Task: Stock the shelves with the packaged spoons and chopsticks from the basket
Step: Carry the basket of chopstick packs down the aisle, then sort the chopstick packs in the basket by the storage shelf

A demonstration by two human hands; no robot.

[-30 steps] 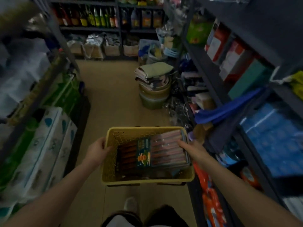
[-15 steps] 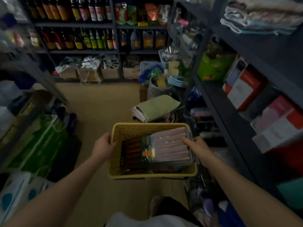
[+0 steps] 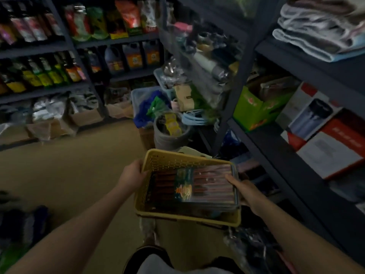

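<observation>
I carry a yellow plastic basket [image 3: 167, 160] in front of me at waist height. My left hand [image 3: 131, 176] grips its left rim. My right hand [image 3: 244, 190] grips the right rim, thumb lying on a clear pack of chopsticks [image 3: 211, 182] with a green and orange label that lies flat on top inside. Darker packs sit under it, too dim to make out. The basket tilts slightly down to the right.
Dark metal shelves [image 3: 276, 143] run along the right with red and white boxes [image 3: 325, 147], a green box [image 3: 254, 109] and folded towels [image 3: 316, 30]. A grey bucket [image 3: 169, 133] and bins stand ahead on the tan floor [image 3: 69, 171]. Bottle shelves [image 3: 45, 70] fill the back wall.
The view has lifted and swung right along the aisle, bringing the right shelves closer. The basket stays in both hands and has tilted a little.
</observation>
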